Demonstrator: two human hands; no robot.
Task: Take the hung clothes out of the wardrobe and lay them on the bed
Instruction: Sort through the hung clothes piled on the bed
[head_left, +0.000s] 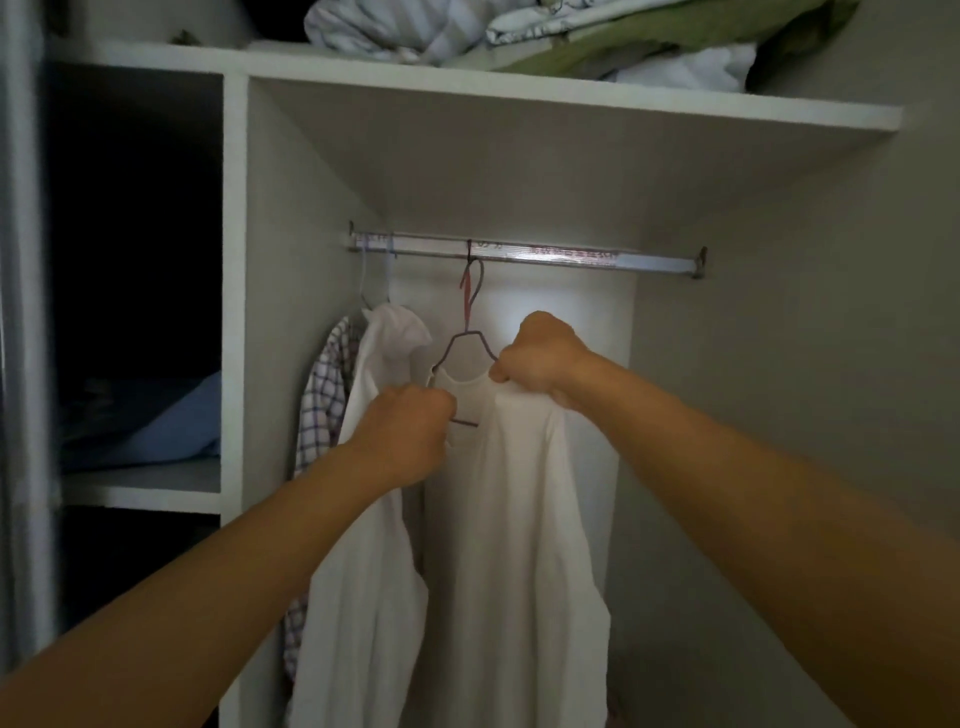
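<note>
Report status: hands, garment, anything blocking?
Left hand and right hand grip white top at shoulders. Hanger still on rail. Nothing blocking.

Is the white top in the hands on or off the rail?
On: its wire hanger hooks the rail, with both hands gripping the white top.

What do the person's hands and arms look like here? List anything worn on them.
Both forearms are bare up to the picture's edge: no sleeves in view. The left hand and right hand wear no gloves, and no watch, bracelet or ring shows on the sides the camera sees. No markings are visible in the dim light.
</note>
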